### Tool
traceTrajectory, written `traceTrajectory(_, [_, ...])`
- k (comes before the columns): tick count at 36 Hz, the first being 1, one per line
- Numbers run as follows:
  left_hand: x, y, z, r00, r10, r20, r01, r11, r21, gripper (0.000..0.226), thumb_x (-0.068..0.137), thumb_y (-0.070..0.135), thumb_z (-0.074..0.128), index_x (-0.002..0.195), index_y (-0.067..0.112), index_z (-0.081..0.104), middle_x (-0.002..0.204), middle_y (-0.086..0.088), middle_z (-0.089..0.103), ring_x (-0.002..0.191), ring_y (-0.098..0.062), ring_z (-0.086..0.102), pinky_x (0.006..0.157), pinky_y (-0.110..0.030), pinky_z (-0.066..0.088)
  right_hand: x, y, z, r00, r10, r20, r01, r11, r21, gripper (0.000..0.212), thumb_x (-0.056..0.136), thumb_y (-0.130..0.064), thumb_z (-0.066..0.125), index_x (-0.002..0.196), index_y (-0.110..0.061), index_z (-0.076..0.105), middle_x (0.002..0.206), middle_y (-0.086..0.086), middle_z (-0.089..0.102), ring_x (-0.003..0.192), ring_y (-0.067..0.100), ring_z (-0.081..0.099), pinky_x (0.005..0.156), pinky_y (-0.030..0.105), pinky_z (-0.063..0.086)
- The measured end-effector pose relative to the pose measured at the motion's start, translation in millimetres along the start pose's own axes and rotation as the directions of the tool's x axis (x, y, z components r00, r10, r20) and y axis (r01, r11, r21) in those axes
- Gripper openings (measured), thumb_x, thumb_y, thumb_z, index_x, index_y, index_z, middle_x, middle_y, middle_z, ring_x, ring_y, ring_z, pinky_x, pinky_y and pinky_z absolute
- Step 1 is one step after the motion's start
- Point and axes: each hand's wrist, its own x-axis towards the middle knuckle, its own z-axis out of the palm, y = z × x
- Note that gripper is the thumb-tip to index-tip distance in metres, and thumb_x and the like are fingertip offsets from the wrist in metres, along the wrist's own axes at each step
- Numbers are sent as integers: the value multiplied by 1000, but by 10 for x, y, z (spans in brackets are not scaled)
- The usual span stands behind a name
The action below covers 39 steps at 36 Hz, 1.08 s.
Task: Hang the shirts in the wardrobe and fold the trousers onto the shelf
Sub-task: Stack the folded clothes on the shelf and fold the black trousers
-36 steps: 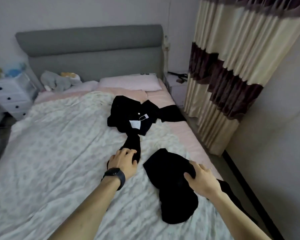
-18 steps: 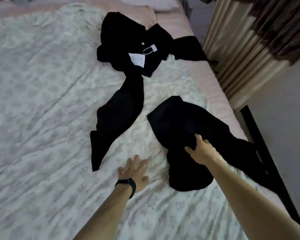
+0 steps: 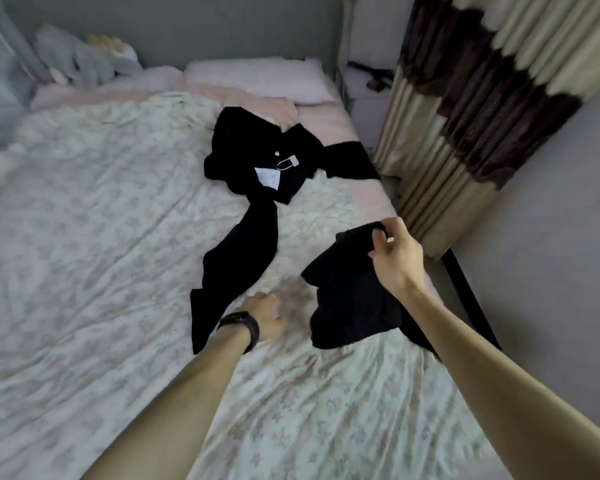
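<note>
Head view puts the bed's right edge close beside the striped curtain and a grey wall, with only a narrow strip of floor between; to the left the rumpled floral quilt stretches wide. Near that edge the right hand pinches the top hem of a crumpled black garment, holding it partly raised; its lower end is hidden behind the forearm. The left hand, dark wristband on, sits low over the quilt, its fingers too blurred to tell whether spread or curled. A second black garment with a white label lies further up, one long limp strip trailing down; whether either is shirt or trousers is unclear
</note>
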Motion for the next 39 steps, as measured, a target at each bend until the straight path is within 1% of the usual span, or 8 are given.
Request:
traceTrajectory(7, [-1096, 918, -1007, 916, 255, -311, -373, 829, -417, 71, 80, 44, 82, 141, 26, 49, 121, 20, 59, 113, 4, 57, 86, -4, 41, -202, -1342, -983, 976, -141, -163, 179, 953, 245, 8, 105, -28, 50, 105, -20, 53, 80, -3, 70, 67, 6, 72, 77, 36, 59])
traceTrajectory(10, [-1570, 1136, -1241, 859, 232, -457, -412, 842, -347, 63, 77, 48, 80, 130, 28, 52, 121, 13, 55, 112, -6, 55, 93, -21, 45, -426, -1811, -1452, 957, -193, -218, 260, 902, 343, 12, 105, -22, 49, 95, -28, 50, 82, -2, 66, 66, 8, 72, 71, 29, 59])
traceTrajectory(13, [-2052, 1239, -1443, 765, 202, -612, -459, 837, -297, 23, 90, 38, 70, 100, 24, 56, 96, 7, 60, 93, -17, 60, 75, -26, 44, -689, -2170, -1851, 933, -224, -281, 327, 854, 404, 19, 105, -20, 50, 91, -32, 48, 80, -4, 64, 66, 13, 73, 68, 29, 58])
traceTrajectory(18, [-2955, 1211, -1777, 654, 164, -739, -483, 842, -241, 20, 99, 33, 60, 91, 18, 49, 57, 3, 49, 50, -11, 41, 52, -29, 30, -996, -2575, -2188, 923, -251, -292, 364, 815, 450, 7, 105, -22, 51, 99, -24, 50, 88, -1, 65, 68, 15, 74, 76, 39, 61])
traceTrajectory(23, [-3772, 987, -2149, 683, 25, -730, -448, 803, -392, 22, 93, 38, 61, 85, 22, 48, 83, -22, 68, 66, -21, 55, 67, -43, 51, -1295, -2771, -2092, 965, -262, -1, 243, 897, 369, 40, 101, -35, 57, 135, -18, 46, 129, 1, 62, 105, 18, 69, 96, 43, 56])
traceTrajectory(30, [-4527, 904, -2310, 720, -183, -670, -454, 606, -653, 25, 100, 19, 58, 80, 17, 44, 88, -15, 59, 74, -31, 63, 65, -48, 61, -2604, -2928, -1438, 795, -494, 353, 445, 869, 216, 92, 64, -85, 67, 140, -35, 49, 135, -13, 55, 122, 8, 53, 104, 32, 45])
traceTrajectory(34, [-4797, 630, -2203, 717, -257, -648, -434, 563, -703, 20, 97, 17, 60, 83, 15, 46, 90, -15, 61, 80, -34, 66, 73, -56, 60, -3087, -2914, -1032, 795, -544, 269, 537, 837, 106, 80, 63, -85, 66, 125, -38, 51, 109, -18, 64, 101, 4, 61, 86, 33, 53])
traceTrajectory(39, [-5159, 83, -2129, 726, -300, -619, -424, 512, -747, 17, 98, 15, 59, 89, 12, 45, 106, -19, 61, 87, -40, 70, 57, -44, 60, -3312, -3019, -748, 813, -557, 169, 553, 830, 74, 9, 93, -46, 56, 99, -39, 57, 81, -15, 69, 71, 9, 67, 69, 38, 55])
